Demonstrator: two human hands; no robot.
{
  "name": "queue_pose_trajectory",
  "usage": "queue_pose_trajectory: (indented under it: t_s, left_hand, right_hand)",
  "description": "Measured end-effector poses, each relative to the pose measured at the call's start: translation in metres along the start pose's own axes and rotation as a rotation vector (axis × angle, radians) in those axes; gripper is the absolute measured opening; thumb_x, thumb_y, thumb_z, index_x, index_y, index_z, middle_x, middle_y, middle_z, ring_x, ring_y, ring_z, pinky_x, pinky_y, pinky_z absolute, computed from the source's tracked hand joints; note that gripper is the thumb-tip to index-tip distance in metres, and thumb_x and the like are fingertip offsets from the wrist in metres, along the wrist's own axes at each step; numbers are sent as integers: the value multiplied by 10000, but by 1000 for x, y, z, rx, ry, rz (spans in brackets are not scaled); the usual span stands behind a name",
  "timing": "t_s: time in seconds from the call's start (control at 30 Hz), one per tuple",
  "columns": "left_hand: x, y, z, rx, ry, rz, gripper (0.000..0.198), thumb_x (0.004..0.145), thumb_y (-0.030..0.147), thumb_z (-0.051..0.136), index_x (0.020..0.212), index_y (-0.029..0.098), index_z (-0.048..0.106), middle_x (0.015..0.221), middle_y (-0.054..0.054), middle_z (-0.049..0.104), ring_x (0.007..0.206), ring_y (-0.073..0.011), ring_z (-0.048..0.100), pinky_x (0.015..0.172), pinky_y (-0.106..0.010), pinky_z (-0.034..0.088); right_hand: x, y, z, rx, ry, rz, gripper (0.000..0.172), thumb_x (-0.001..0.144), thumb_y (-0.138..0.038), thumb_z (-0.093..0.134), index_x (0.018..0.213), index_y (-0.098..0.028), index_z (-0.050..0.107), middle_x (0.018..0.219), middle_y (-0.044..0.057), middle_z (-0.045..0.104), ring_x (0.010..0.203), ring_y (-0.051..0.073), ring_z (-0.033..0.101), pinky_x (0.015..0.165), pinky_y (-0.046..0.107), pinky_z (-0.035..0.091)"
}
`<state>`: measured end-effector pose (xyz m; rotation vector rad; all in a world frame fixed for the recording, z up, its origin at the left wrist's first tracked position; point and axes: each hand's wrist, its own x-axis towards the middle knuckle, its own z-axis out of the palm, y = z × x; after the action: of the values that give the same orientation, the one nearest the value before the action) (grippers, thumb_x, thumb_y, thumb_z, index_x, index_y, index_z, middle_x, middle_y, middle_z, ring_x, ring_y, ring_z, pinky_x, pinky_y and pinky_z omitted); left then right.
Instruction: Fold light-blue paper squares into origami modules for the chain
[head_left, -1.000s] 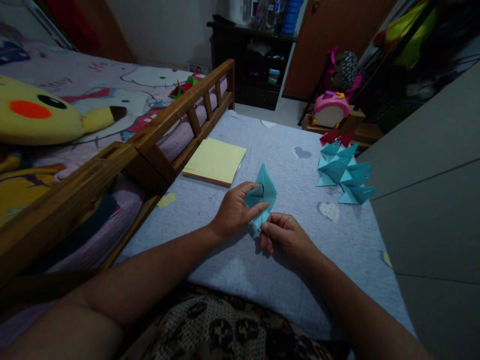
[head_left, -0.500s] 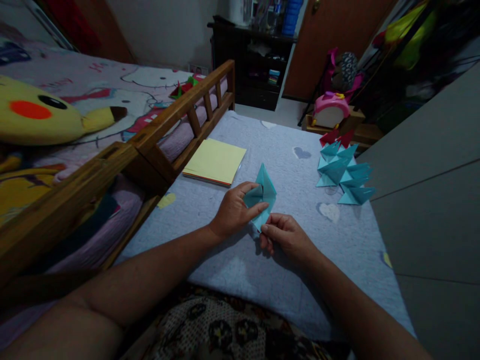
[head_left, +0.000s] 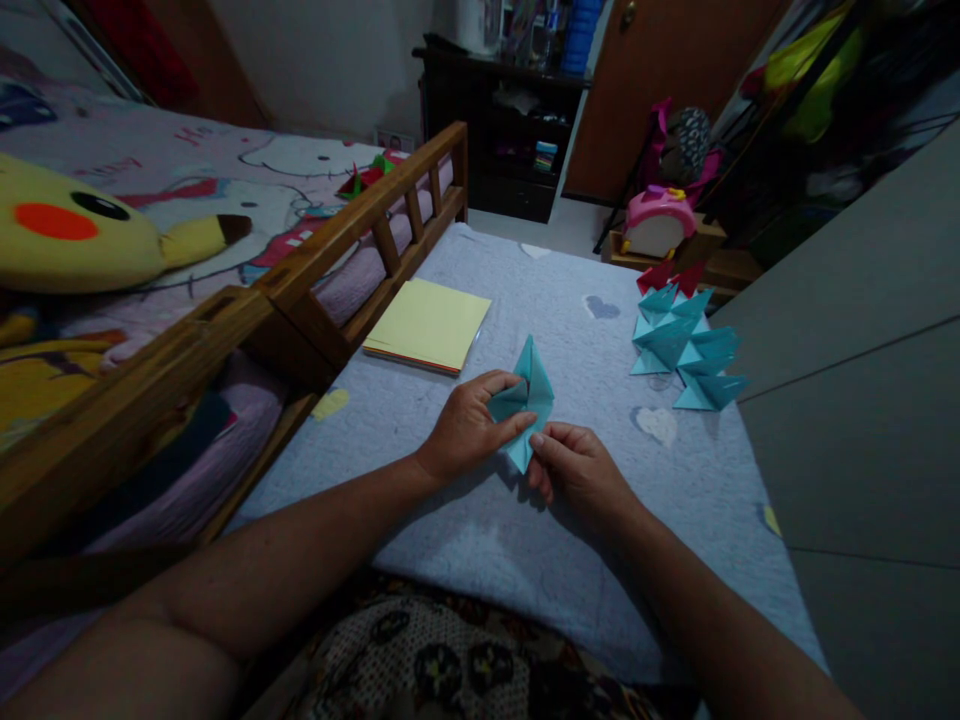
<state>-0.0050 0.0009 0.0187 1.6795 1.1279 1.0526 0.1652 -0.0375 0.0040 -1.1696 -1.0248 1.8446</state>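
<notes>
A folded piece of teal origami paper (head_left: 537, 385) is held above the bed in front of me, its long points toward and away from me. My left hand (head_left: 474, 420) grips its left side, thumb across the front and fingers partly hidden behind. At its lower right edge, my right hand (head_left: 576, 465) pinches the paper between thumb and fingers. Several folded teal paper pieces (head_left: 667, 340) stand grouped at the right, with red folded paper (head_left: 686, 278) just behind them.
A stack of square paper (head_left: 427, 325), yellow on top, lies to the left beyond my hands. The wooden bed rail (head_left: 367, 225) runs along the left side. A pale cabinet (head_left: 862, 400) borders the right. A yellow plush toy (head_left: 67, 240) lies past the rail.
My right hand's pinch has moved from the bottom tip up along the lower right edge. The near tip now shows uncovered. My left hand keeps its grip.
</notes>
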Motion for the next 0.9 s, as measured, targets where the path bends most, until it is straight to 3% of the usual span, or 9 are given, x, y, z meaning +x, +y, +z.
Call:
queue_pose_trajectory:
  t_s: [0.13, 0.2, 0.3, 0.4, 0.47, 0.57, 0.7, 0.8, 0.9]
  left_hand:
    - [0, 0, -2, -63, -20, -50, 161, 804, 296, 705, 894, 168, 672, 831, -36, 662, 748, -165, 586, 680, -306, 488]
    - [1, 0, -3, -136, -37, -85, 175, 799, 306, 713, 881, 157, 669, 799, -27, 650, 704, -149, 563, 652, -297, 475]
    - [3, -2, -4, -281, -66, -153, 208, 782, 316, 730, 884, 146, 667, 778, -17, 644, 663, -131, 545, 638, -286, 468]
    - [5, -4, -3, -386, -109, -214, 241, 762, 328, 751, 896, 143, 673, 795, -24, 660, 658, -129, 554, 644, -284, 473]
    - [5, -6, -3, -406, -149, -234, 255, 754, 340, 764, 898, 148, 680, 804, -29, 666, 664, -134, 563, 642, -283, 473]
    - [4, -8, -1, -412, -196, -253, 262, 762, 359, 760, 911, 157, 686, 805, -34, 662, 662, -139, 568, 628, -279, 468]
    - [2, -7, -1, -484, -208, -275, 287, 846, 418, 682, 1001, 177, 663, 837, -44, 647, 666, -139, 573, 615, -267, 471]
    - [1, -3, -3, -554, -223, -267, 431, 886, 518, 621, 1187, 213, 578, 878, -54, 644, 703, -163, 591, 626, -275, 488]
    - [-1, 1, -7, -563, -274, -225, 579, 806, 523, 712, 1272, 254, 499, 919, -60, 656, 748, -190, 604, 639, -285, 494]
  right_hand:
    - [-2, -2, -2, -55, 6, -29, 336, 841, -497, 667, 703, -208, 568, 549, -10, 606, 408, 90, 473, 411, 241, 352]
    - [-3, -4, -5, -171, 71, -132, 261, 871, -447, 629, 767, -217, 566, 578, -27, 581, 446, 102, 477, 443, 254, 371]
    - [-5, -6, -9, -531, 267, -512, 78, 862, -295, 620, 888, -232, 581, 699, -23, 557, 585, 136, 517, 546, 285, 432]
    - [-6, -7, -13, -921, 400, -918, 230, 846, -173, 624, 1056, -265, 638, 962, 52, 586, 879, 220, 574, 758, 389, 502]
    - [-6, -8, -14, -1086, 402, -1044, 330, 863, -132, 625, 1135, -315, 656, 1125, 77, 576, 1051, 267, 548, 889, 464, 484]
    - [-4, -10, -16, -1154, 346, -1087, 302, 888, -125, 632, 1092, -340, 690, 1161, 60, 597, 1069, 267, 547, 916, 478, 468]
    - [-3, -12, -17, -1044, 299, -1045, 222, 915, -149, 614, 1040, -302, 716, 987, 44, 668, 933, 232, 586, 839, 433, 481]
    - [-5, -14, -16, -972, 318, -981, 167, 916, -183, 621, 1001, -280, 728, 906, 42, 696, 877, 226, 603, 796, 414, 479]
    - [-6, -15, -15, -911, 326, -936, 121, 918, -204, 626, 968, -271, 714, 874, 33, 706, 847, 219, 614, 779, 397, 474]
